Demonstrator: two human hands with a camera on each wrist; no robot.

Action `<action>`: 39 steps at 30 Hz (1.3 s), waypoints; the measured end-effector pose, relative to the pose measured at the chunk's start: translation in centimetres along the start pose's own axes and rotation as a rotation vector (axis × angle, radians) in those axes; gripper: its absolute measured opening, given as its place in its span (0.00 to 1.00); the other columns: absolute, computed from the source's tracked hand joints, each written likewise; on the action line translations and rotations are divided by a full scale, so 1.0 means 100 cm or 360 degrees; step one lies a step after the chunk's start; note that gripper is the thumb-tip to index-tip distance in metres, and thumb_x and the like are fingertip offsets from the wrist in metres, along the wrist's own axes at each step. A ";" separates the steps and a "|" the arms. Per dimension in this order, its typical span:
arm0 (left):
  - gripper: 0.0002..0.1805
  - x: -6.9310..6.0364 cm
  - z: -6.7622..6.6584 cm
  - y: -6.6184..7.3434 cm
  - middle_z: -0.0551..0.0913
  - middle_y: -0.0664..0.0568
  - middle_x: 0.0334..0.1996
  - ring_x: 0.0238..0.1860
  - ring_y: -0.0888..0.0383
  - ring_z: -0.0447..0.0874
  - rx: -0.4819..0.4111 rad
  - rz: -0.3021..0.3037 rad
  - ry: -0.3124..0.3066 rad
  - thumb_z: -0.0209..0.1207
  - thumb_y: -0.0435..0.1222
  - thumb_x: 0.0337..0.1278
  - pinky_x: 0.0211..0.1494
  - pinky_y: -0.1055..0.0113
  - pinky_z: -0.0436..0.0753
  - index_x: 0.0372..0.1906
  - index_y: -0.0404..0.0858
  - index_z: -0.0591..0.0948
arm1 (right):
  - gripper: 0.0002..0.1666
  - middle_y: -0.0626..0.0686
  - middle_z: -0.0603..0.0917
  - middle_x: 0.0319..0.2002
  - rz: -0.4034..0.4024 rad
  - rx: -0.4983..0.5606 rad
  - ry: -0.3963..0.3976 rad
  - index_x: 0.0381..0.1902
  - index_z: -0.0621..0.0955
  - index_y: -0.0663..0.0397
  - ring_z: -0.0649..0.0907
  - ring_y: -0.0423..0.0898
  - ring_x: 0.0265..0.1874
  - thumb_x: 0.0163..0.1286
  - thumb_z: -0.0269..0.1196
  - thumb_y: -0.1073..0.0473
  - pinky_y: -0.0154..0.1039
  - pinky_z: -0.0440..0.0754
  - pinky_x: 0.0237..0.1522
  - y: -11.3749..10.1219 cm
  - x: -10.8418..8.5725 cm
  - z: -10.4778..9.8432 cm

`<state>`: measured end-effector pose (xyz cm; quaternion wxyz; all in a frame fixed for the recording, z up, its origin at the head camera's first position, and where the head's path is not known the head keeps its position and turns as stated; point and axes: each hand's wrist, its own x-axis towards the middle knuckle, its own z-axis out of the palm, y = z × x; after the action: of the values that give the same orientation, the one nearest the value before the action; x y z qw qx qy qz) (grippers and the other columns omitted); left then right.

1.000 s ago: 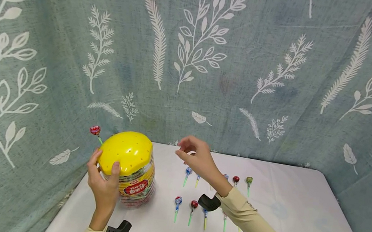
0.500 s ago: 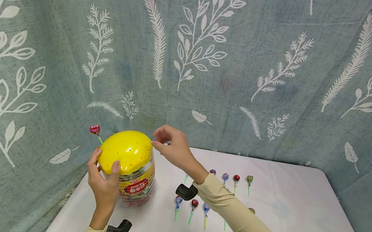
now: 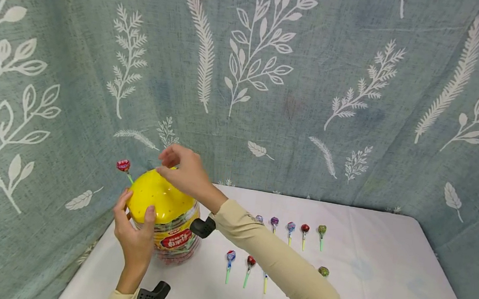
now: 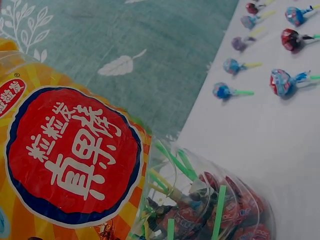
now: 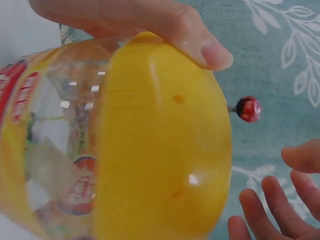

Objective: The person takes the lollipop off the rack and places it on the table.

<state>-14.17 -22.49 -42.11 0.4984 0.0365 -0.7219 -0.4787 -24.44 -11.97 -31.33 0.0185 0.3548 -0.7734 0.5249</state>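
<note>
A clear plastic jar [image 3: 175, 240] with a yellow and red label and a domed yellow lid [image 3: 159, 204] stands at the left of the table. My left hand [image 3: 135, 243] holds it near the top, thumb on the front of the lid and fingers round the left side. A red-wrapped lollipop [image 3: 123, 165] on a green stick pokes out from the lid's far left. Above the lid hovers my right hand [image 3: 186, 171], its fingers loosely bent. The right wrist view shows its fingers [image 5: 272, 205] apart, near the red lollipop [image 5: 248, 109], holding nothing. More lollipops [image 4: 220, 215] show inside the jar.
Two rows of lollipops lie on the white table [image 3: 383, 281], a back row [image 3: 290, 227] and a front row [image 3: 250, 262]. My right sleeve [image 3: 284, 266] covers part of them. A grey-green leaf-patterned curtain [image 3: 288, 101] hangs behind the table.
My right hand has moved left from above the lollipop rows to over the yellow lid. The left hand and the jar have stayed in place.
</note>
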 end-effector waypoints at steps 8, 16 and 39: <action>0.30 0.000 0.000 0.000 0.67 0.35 0.63 0.62 0.52 0.67 -0.0007 0.0010 0.0015 0.56 0.34 0.54 0.55 0.71 0.64 0.61 0.25 0.66 | 0.16 0.46 0.79 0.37 0.0052 -0.0162 -0.0203 0.46 0.75 0.50 0.77 0.34 0.32 0.61 0.66 0.60 0.24 0.73 0.32 -0.014 0.031 0.029; 0.30 0.001 0.000 0.000 0.67 0.37 0.64 0.61 0.51 0.67 0.0007 0.0001 -0.0006 0.57 0.34 0.55 0.55 0.71 0.64 0.61 0.25 0.65 | 0.22 0.45 0.80 0.35 0.0116 -0.0287 -0.0320 0.50 0.73 0.51 0.77 0.35 0.31 0.59 0.68 0.59 0.23 0.72 0.30 -0.020 0.046 0.049; 0.31 -0.004 0.001 -0.041 0.69 0.51 0.64 0.59 0.54 0.69 0.0009 -0.0002 0.0019 0.59 0.37 0.55 0.54 0.63 0.64 0.66 0.40 0.66 | 0.12 0.44 0.80 0.30 -0.0138 -0.0112 -0.0227 0.46 0.75 0.53 0.77 0.32 0.24 0.65 0.59 0.67 0.23 0.74 0.28 -0.029 0.038 0.050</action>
<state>-15.75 -24.45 -45.31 0.5022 0.0413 -0.7204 -0.4766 -23.95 -18.68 -29.73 -0.0014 0.4236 -0.7747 0.4695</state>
